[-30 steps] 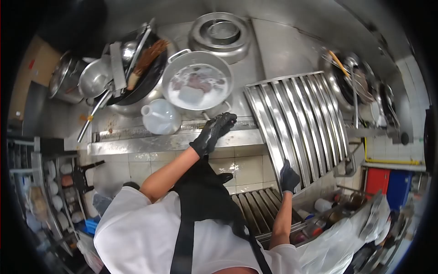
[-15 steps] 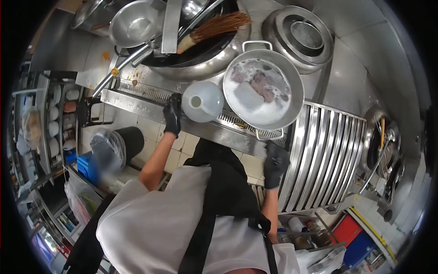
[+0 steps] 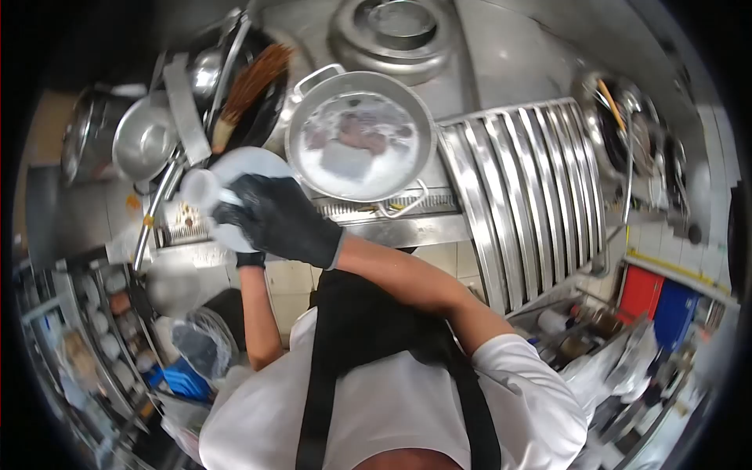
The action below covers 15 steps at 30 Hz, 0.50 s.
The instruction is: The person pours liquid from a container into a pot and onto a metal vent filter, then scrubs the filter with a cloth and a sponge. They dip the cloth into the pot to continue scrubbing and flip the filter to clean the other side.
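My right hand (image 3: 286, 221), in a black glove, reaches across to the left, fingers curled round the handle of a white translucent plastic jug (image 3: 254, 163). The jug is tilted, its open mouth (image 3: 200, 188) facing left. Only the black glove edge of my left hand (image 3: 251, 258) shows below the jug; its fingers are hidden. Right of the jug stands a two-handled metal pot (image 3: 429, 133) of cloudy, foamy liquid. In it lie brownish-pink pieces (image 3: 362, 137) and a pale, textured piece (image 3: 347, 160).
A wok holding a brown bristle brush (image 3: 258, 78) and metal tools is at upper left, beside a steel pan (image 3: 146, 137). Behind the pot sits a round burner (image 3: 392, 55) with a bowl on it. A slatted metal rack (image 3: 525, 204) lies at right; a lined bin (image 3: 204, 341) stands lower left.
My right hand has moved from beside the pot's front handle to the jug and gripped it. The jug has tilted, its mouth now facing left. The camera view has shifted.
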{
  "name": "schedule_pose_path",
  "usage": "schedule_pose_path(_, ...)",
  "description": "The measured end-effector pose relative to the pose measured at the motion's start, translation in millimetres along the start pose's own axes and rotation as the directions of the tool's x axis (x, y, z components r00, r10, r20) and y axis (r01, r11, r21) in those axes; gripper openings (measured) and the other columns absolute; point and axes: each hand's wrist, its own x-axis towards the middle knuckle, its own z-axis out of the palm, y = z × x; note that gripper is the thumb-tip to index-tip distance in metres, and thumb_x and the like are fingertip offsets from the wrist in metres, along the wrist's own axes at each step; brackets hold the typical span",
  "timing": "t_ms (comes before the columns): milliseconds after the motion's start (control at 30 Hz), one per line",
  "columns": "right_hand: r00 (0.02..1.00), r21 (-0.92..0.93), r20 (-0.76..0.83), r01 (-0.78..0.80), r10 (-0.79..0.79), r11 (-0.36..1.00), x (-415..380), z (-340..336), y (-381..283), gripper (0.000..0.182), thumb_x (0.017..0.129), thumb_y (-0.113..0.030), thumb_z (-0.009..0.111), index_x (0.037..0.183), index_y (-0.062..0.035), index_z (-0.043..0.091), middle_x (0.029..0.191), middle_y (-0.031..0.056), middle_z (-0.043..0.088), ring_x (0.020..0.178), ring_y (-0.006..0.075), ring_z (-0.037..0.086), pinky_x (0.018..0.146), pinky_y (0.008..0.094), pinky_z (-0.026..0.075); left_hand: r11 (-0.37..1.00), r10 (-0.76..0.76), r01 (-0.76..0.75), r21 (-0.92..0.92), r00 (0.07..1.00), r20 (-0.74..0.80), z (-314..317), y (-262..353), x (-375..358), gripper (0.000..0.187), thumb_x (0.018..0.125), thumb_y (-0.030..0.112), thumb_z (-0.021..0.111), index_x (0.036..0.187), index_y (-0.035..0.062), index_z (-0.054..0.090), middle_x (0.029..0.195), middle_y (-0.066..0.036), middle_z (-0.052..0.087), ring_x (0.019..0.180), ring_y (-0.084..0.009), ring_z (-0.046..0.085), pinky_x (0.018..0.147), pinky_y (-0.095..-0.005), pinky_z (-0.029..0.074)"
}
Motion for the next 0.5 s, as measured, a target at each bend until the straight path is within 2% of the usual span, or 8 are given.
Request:
schedule_pose_path(133,0.941,0.188,-0.327,0.159,-0.091,0.969,12,-89,-68,0.019,0.082,-0.009,0.065,0.097,-0.0005,0.059,0.080,0.0197,0.063,0.070,0.0418,0.061,0.065,0.0461,0.050,0.860,0.420,-0.389,0.329,0.907,-0.026,37,32,-49,0.040,0.097,0.018,0.049,0.130,-0.0047,0.047,0.127,-0.014,0.053,0.111,-0.0237,0.054,0.096,-0.0358,0.044)
schedule_pose_path(167,0.958,0.284,-0.286,0.113,-0.028,0.952,2,-117,-80,0.023,0.090,-0.004,0.062,0.112,0.0007,0.056,0.087,0.0069,0.069,0.071,0.0131,0.065,0.063,0.0298,0.054,0.856,0.437,-0.400,0.327,0.898,-0.046,56,39,-58,0.039,0.098,0.019,0.049,0.129,-0.0046,0.048,0.125,-0.013,0.055,0.111,-0.0225,0.054,0.096,-0.0354,0.044)
schedule_pose_path(200,0.939,0.212,-0.345,0.080,-0.002,0.974,-13,-153,-101,0.020,0.087,-0.003,0.061,0.107,-0.0025,0.058,0.086,0.0150,0.069,0.073,0.0296,0.068,0.064,0.0362,0.053,0.852,0.454,-0.411,0.324,0.889,-0.066,76,46,-67,0.038,0.099,0.020,0.048,0.129,-0.0046,0.049,0.122,-0.013,0.056,0.110,-0.0214,0.055,0.096,-0.0351,0.043)
schedule_pose_path(267,0.916,0.119,-0.397,-0.007,0.054,0.993,-46,-206,-119,0.018,0.092,-0.007,0.062,0.109,-0.0032,0.060,0.083,0.0055,0.070,0.069,0.0091,0.065,0.062,0.0273,0.052,0.864,0.496,-0.487,0.129,0.867,-0.046,168,87,-98,0.033,0.098,0.023,0.049,0.113,-0.0049,0.058,0.110,-0.012,0.062,0.105,-0.0220,0.058,0.091,-0.0342,0.046)
schedule_pose_path(300,0.903,0.004,-0.421,-0.090,0.084,0.996,-64,-230,-134,0.020,0.091,-0.010,0.065,0.109,-0.0031,0.060,0.082,0.0052,0.069,0.070,0.0107,0.065,0.063,0.0273,0.052,0.807,0.560,-0.571,0.153,0.821,0.109,190,90,-107,0.034,0.098,0.025,0.048,0.114,-0.0043,0.059,0.110,-0.013,0.062,0.103,-0.0240,0.059,0.090,-0.0368,0.046)
schedule_pose_path(333,0.910,-0.078,-0.410,-0.101,0.060,0.992,-81,-253,-129,0.020,0.091,-0.010,0.065,0.109,-0.0030,0.061,0.081,0.0055,0.068,0.069,0.0141,0.066,0.062,0.0287,0.052,0.743,0.608,-0.653,0.145,0.750,0.261,211,92,-117,0.035,0.099,0.026,0.047,0.114,-0.0036,0.059,0.110,-0.014,0.063,0.102,-0.0260,0.060,0.089,-0.0394,0.046)
schedule_pose_path(400,0.924,-0.431,-0.358,-0.294,0.137,0.853,-99,-294,-136,0.018,0.087,-0.010,0.066,0.103,-0.0039,0.061,0.081,0.0104,0.066,0.071,0.0251,0.065,0.063,0.0344,0.050,0.413,0.742,-0.910,0.047,0.366,0.563,253,87,-125,0.037,0.097,0.030,0.049,0.113,0.0001,0.062,0.105,-0.017,0.064,0.096,-0.0321,0.062,0.084,-0.0437,0.047)
schedule_pose_path(500,0.900,-0.807,-0.291,-0.413,0.325,0.422,-113,-340,-85,0.016,0.086,-0.017,0.061,0.092,-0.0027,0.064,0.082,0.0210,0.066,0.079,0.0395,0.064,0.069,0.0437,0.050,0.397,0.614,-0.899,-0.182,0.112,0.782,322,62,-152,0.029,0.086,0.024,0.060,0.110,0.0068,0.064,0.103,-0.011,0.065,0.098,-0.0299,0.061,0.086,-0.0415,0.046)
